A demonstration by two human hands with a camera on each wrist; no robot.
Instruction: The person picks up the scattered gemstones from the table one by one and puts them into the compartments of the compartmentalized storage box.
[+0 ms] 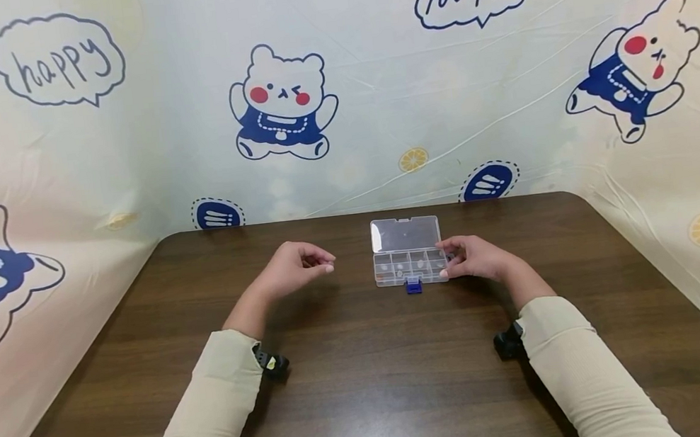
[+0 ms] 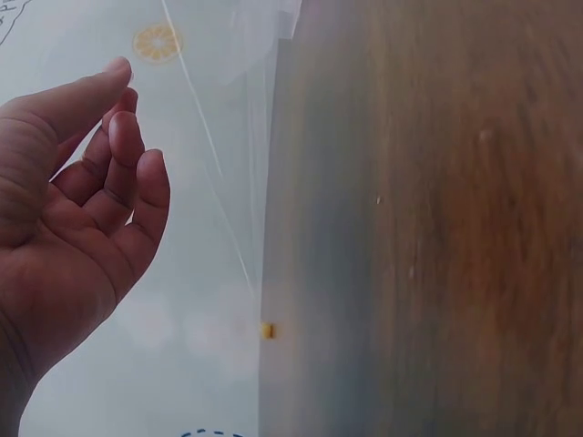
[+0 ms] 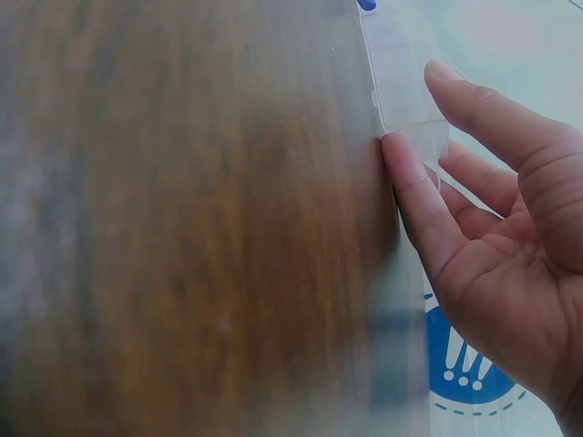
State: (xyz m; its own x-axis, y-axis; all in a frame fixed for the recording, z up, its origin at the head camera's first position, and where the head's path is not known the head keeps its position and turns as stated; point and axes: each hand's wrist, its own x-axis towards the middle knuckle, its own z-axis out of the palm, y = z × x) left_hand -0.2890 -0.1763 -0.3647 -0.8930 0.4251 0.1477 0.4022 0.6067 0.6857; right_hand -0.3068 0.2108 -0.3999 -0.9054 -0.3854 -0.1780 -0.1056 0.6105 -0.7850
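A clear plastic compartment box (image 1: 393, 279) stands on the table right of the middle, its lid (image 1: 406, 234) raised at the back. Small whitish pieces (image 1: 421, 264) lie in several of its compartments, and a blue clasp (image 1: 413, 287) hangs at the front edge. My right hand (image 1: 474, 257) holds the right end of the box between thumb and fingers. To the left of the box, my left hand (image 1: 294, 267) hovers over the table, thumb and forefinger tips close together. I cannot tell whether something tiny is between those tips.
The brown wooden table (image 1: 366, 373) has rounded far corners. A printed cloth (image 1: 370, 102) with bears and the word happy hangs behind it and along both sides. Dark wrist cameras (image 1: 273, 364) sit at both cuffs.
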